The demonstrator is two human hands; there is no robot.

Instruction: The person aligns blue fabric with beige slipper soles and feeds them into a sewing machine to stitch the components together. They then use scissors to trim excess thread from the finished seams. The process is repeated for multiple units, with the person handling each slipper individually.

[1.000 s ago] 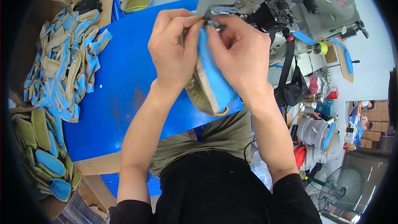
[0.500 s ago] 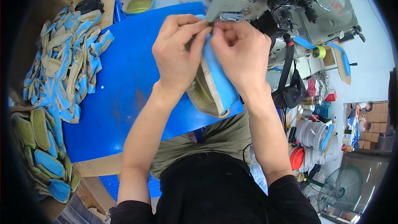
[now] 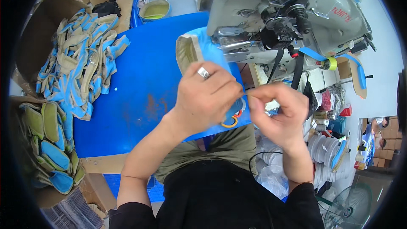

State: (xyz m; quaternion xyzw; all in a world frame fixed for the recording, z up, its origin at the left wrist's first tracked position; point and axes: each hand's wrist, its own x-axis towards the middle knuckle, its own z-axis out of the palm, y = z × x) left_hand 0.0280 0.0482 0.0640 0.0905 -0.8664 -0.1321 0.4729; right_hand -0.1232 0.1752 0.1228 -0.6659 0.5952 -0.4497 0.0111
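A blue and tan padded piece [image 3: 193, 48] lies on the blue table [image 3: 140, 97], its far end under the sewing machine's [image 3: 271, 21] needle area. Neither hand touches it. My left hand [image 3: 207, 97], with a ring on one finger, is curled just in front of the piece; the orange and yellow loops of small scissors [image 3: 231, 121] show under its palm. My right hand [image 3: 277, 114] is beside it at the table's front edge, thumb and forefinger pinched on a small pale thread scrap [image 3: 249, 96]. The fingertips of both hands nearly meet.
A heap of blue and tan pieces [image 3: 80, 68] covers the table's left side, and more are stacked in a cardboard box [image 3: 46, 144] at the lower left. A yellow-green bowl [image 3: 154, 10] stands at the back. Tape rolls, bins and a fan [image 3: 352, 203] crowd the right.
Both hands held the blue piece upright before. Now it lies on the table by the machine, and the hands have dropped toward the front edge, pinching something small.
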